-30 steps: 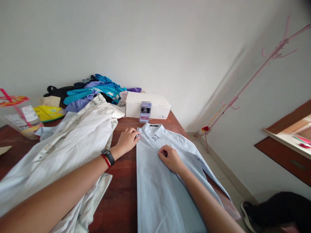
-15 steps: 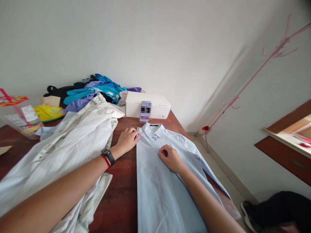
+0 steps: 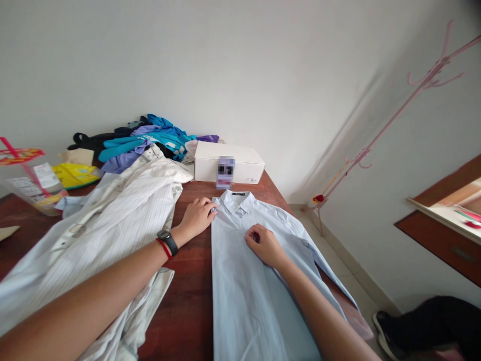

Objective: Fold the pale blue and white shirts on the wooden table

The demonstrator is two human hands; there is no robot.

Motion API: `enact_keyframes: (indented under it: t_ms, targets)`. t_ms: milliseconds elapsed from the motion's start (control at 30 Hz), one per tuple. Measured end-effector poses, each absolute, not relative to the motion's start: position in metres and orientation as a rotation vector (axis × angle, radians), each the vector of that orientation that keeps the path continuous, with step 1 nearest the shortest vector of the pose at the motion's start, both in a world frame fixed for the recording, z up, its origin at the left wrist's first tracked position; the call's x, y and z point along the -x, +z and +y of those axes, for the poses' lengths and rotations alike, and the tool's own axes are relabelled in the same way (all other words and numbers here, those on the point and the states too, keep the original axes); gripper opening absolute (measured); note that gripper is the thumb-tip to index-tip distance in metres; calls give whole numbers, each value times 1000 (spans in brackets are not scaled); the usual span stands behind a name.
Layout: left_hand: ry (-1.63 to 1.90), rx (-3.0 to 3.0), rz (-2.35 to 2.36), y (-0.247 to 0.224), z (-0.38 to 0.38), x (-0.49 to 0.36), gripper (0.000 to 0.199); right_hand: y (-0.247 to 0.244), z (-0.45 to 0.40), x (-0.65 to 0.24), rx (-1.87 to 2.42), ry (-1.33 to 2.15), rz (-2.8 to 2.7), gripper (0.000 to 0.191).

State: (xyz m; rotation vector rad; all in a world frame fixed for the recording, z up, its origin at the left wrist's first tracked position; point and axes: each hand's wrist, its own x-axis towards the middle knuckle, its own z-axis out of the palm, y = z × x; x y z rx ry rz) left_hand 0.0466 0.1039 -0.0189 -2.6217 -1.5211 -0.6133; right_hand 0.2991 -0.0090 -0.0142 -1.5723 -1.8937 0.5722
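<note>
A light blue long-sleeved shirt lies front up on the wooden table, its collar toward the wall. Its left side forms a straight edge, and one sleeve stretches down to the right. At that left edge, near the shoulder, my left hand pinches the cloth with bent fingers. My right hand rests on the chest just below the collar. Its thumb and fingers curl together on the fabric, and the fingertips are partly hidden. A dark watch and a red cord circle my left wrist.
Striped white clothing covers the table's left side. Behind it are a heap of blue and dark clothes, a yellow packet and a plastic cup with a straw. A white box stands beyond the collar. A pink coat rack leans at right.
</note>
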Motion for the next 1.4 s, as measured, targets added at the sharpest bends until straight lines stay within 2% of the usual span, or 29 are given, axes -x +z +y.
enact_keyframes:
  t_ms: [1400]
  targets:
    - [-613, 2637, -1544, -16, 102, -47, 26, -12, -9, -299, 1580, 569, -1906, 8]
